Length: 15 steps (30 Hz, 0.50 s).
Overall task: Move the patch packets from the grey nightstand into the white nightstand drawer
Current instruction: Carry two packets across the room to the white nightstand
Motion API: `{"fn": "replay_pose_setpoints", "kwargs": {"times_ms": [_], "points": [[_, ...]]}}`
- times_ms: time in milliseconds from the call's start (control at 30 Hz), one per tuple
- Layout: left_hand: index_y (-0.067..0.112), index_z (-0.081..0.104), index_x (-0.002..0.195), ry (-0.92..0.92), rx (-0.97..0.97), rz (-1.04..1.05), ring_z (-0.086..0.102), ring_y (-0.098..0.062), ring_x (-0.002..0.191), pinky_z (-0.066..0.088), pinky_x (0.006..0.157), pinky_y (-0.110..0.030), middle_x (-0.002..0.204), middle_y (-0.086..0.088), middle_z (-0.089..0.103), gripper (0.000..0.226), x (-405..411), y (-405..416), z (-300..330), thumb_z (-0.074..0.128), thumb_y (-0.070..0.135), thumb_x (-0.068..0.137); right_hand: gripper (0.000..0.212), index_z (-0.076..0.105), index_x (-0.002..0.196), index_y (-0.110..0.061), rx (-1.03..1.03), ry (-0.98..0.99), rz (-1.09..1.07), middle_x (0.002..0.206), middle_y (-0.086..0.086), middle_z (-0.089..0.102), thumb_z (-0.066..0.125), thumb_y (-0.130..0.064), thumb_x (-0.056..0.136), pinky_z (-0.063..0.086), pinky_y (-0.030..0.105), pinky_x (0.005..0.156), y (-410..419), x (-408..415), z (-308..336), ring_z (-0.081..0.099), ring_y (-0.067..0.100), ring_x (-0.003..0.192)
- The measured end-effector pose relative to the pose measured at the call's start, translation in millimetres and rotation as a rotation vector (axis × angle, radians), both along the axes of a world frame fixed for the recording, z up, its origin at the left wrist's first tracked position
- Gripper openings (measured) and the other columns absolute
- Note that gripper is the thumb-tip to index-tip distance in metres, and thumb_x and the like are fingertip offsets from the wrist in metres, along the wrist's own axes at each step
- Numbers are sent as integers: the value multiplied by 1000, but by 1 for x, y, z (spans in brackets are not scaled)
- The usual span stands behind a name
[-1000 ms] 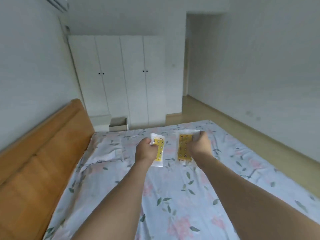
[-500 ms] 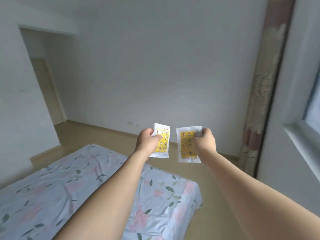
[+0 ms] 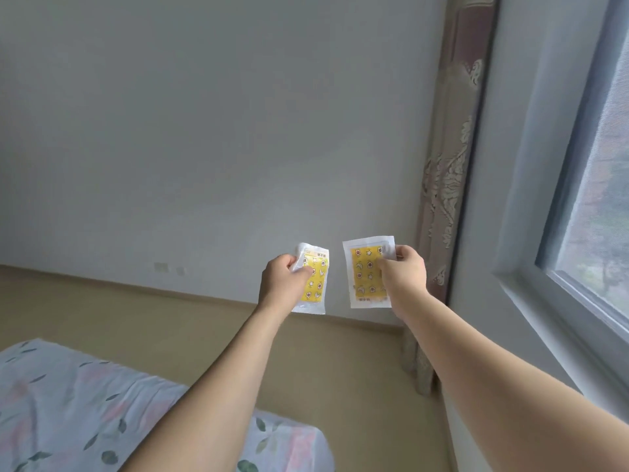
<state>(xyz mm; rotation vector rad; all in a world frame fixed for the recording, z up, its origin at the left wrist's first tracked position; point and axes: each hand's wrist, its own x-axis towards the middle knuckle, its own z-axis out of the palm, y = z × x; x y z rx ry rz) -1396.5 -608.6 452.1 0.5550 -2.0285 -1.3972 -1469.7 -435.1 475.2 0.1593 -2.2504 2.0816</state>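
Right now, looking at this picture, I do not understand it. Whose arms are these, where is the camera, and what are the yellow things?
There is no machine here. The camera sits on a person's head and looks forward and down, so you see that person's own two bare arms. The left hand grips one patch packet, a white pouch printed yellow. The right hand pinches a second patch packet. Both packets are in the air. Below lies a bed with a flowered sheet; a curtain and a window are on the right. No nightstand is visible.

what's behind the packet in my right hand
Behind the right packet, which the right hand pinches in the air, are the grey wall and the skirting below it. The bit of wall directly behind the packet is covered.
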Motion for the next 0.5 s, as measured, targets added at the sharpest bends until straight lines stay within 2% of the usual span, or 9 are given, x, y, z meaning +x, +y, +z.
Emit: {"fn": "replay_pose_setpoints", "kwargs": {"times_ms": [67, 133, 200, 300, 400, 500], "points": [[12, 57, 73, 23, 8, -5, 53, -19, 58, 39, 54, -23, 66, 2, 59, 16, -46, -9, 7, 66, 18, 84, 15, 60, 97, -20, -33, 12, -10, 95, -1, 66, 50, -10, 90, 57, 45, 80, -11, -41, 6, 65, 24, 90], [16, 45, 63, 50, 37, -7, 42, -16, 51, 32, 50, -22, 54, 8, 45, 30, -92, -12, 7, 66, 16, 84, 14, 60, 97, -20, -56, 2, -24, 94, -1, 66, 50, -12, 92, 57, 46, 81, -18, -80, 5, 65, 24, 90], [16, 42, 62, 65, 60, -18, 38, -16, 49, 31, 50, -22, 51, 9, 40, 31, -136, -13, 3, 66, 16, 83, 13, 61, 96, -18, -98, -35, -50, 96, 3, 67, 49, -13, 92, 57, 47, 81, -25, -121, 1, 65, 26, 91], [9, 45, 68, 110, 68, -5, 36, -17, 54, 32, 54, -25, 55, 9, 43, 28, -199, -23, -8, 66, 22, 81, 13, 61, 96, -14, -149, -81, -67, 95, 4, 66, 49, -12, 93, 57, 46, 80, -32, -187, -10, 65, 26, 88], [-1, 45, 80, 151, 76, 30, 39, -17, 60, 34, 58, -29, 67, 0, 45, 39, -264, -42, -27, 65, 32, 76, 14, 63, 97, -13, -126, -83, -61, 91, 2, 65, 50, -11, 92, 56, 43, 78, -38, -257, -28, 63, 23, 84], [-2, 49, 85, 171, 60, 58, 45, -15, 62, 38, 59, -30, 71, -2, 50, 44, -322, -59, -41, 64, 38, 72, 14, 63, 98, -14, -109, -60, -39, 91, 1, 66, 51, -12, 92, 55, 42, 77, -47, -324, -45, 63, 22, 84]]}}
